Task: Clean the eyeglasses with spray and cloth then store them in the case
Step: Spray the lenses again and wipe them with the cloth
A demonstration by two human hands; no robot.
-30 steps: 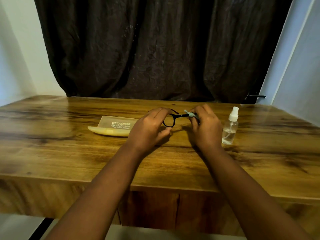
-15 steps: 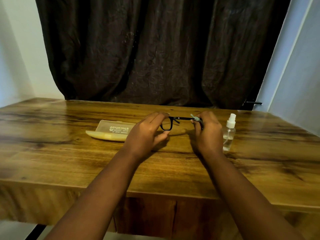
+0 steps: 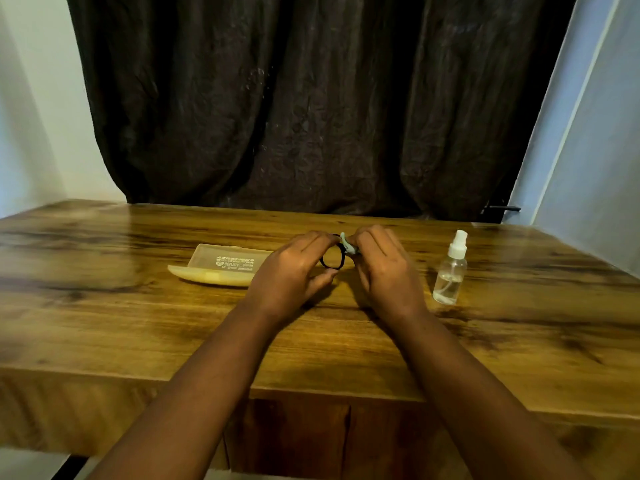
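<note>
Mid-wipe, by the look of it: eyeglasses [image 3: 333, 260] held up just above the wooden table [image 3: 138, 323], between the open case [image 3: 221, 266] and the spray bottle [image 3: 450, 271], nearer the case. Left hand [image 3: 294, 271] curled round the frame, gripping it, with fingers over the top rim and thumb beneath; only one dark lens ring visible between the two hands. Right hand [image 3: 384, 268] pinching the pale green cloth [image 3: 347, 245] against the frame, just right of that visible ring; most of the cloth hidden inside the fingers, so impossible to say how much is folded over the lens. To do the wipe well, probably best to steady the frame by its rim with the left hand rather than by an arm, keeping fingertips off the glass. Then sandwich one lens between cloth layers under right thumb and forefinger, and rub with light pressure. Worth taking care at the bridge, where a twist between the two hands could strain the frame. Case lying open to the left of the eyeglasses, lid back and printed side up, ready for storing. Spray bottle standing upright to the right of the eyeglasses, apart from the right hand, untouched. Dark curtain [image 3: 311, 116] hanging beyond the eyeglasses, behind the far table edge.
</note>
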